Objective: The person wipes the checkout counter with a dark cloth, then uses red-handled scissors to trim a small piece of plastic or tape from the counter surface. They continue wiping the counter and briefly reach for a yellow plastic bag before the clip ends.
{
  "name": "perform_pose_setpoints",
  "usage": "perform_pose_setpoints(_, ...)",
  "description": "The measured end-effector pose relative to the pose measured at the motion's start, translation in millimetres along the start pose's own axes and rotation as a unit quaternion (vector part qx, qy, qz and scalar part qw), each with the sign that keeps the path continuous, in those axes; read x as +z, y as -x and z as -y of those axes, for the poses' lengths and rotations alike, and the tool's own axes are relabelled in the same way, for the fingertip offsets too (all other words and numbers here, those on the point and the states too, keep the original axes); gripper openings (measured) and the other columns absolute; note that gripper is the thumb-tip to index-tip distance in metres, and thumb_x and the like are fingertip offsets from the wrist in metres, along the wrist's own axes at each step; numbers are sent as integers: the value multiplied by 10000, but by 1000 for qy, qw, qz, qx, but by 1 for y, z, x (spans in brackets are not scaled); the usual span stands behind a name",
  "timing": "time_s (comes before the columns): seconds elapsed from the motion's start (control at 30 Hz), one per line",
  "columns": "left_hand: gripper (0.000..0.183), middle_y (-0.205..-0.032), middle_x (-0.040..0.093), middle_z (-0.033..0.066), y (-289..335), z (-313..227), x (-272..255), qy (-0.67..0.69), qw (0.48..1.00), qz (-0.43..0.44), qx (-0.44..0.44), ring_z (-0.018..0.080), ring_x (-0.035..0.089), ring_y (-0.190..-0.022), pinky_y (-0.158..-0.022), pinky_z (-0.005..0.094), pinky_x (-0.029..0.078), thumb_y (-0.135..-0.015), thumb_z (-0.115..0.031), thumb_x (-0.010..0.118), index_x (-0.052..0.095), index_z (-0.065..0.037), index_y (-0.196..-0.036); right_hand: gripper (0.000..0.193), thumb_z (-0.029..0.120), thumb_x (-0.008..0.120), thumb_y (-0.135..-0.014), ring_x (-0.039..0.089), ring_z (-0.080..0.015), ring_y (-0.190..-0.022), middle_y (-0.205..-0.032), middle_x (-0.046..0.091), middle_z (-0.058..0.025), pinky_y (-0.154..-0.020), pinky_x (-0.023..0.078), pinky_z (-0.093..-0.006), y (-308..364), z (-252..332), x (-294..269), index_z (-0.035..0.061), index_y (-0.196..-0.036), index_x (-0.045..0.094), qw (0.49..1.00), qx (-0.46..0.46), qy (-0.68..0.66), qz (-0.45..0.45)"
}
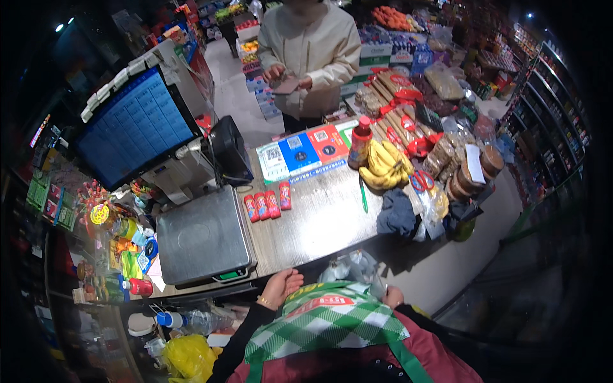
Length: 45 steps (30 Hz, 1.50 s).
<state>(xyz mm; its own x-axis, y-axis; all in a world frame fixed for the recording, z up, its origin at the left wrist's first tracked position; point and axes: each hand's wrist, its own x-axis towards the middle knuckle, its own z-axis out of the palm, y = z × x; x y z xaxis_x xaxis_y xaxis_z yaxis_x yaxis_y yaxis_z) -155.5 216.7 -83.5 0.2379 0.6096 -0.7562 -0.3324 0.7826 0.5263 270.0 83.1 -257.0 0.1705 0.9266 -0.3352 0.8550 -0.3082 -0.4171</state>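
Observation:
My left hand is at the counter's near edge beside the scale, its fingers loosely bent and nothing visible in them. On the other side of my green checked apron, my right hand is closed at the edge of a thin translucent plastic bag; the apron partly hides that hand. The bag hangs against the counter's front edge. Several small red packs stand in a row on the counter, right of the flat metal scale.
Bananas, a red-capped bottle, a green pen and a dark cloth occupy the counter's right. A screen rises at left. Across the counter, a person in a pale jacket holds a phone-like object.

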Motion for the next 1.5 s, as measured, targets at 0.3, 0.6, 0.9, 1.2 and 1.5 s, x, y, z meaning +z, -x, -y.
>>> perform_pose_setpoints(0.3,288,-1038,671,128,-1,-3,18,-39,999,28,-20,215,655,-920,-806,316,543,-1003,-288,475,556,-31,-1104,228,110,649,-792,646,-352,-723,-760,648,-161,-657,514,-411,-35,86,-37,80,-1017,627,977,-19,-194,-83)
perform_pose_setpoints(0.6,252,-970,684,106,10,0,-1,12,1000,19,-12,189,675,-849,-747,292,559,-1005,-257,489,581,-30,-1070,132,103,561,-805,620,-443,-828,-851,647,-236,-713,489,-504,-45,102,-8,50,-925,561,979,98,-153,-92)
perform_pose_setpoints(0.9,259,-974,702,121,14,4,-15,28,999,12,-13,211,696,-850,-748,316,582,-1015,-263,471,588,-38,-1070,223,65,559,-854,612,-411,-811,-894,616,-208,-715,502,-465,-58,168,-24,32,-1075,555,932,-156,-243,-219)
perform_pose_setpoints(1.2,255,-974,690,118,15,8,-18,42,999,3,-9,189,684,-818,-714,285,567,-1007,-248,481,582,-23,-1073,123,180,628,-849,545,-313,-906,-852,575,-114,-877,429,-429,-84,205,-35,58,-855,617,910,-331,35,-248)
perform_pose_setpoints(1.5,276,-998,673,104,25,-7,12,-65,998,-19,-17,182,651,-858,-780,293,540,-1012,-289,483,574,-48,-1114,194,70,628,-784,534,-379,-913,-926,542,-185,-810,446,-461,-80,200,-43,18,-949,541,937,-299,-48,-173)
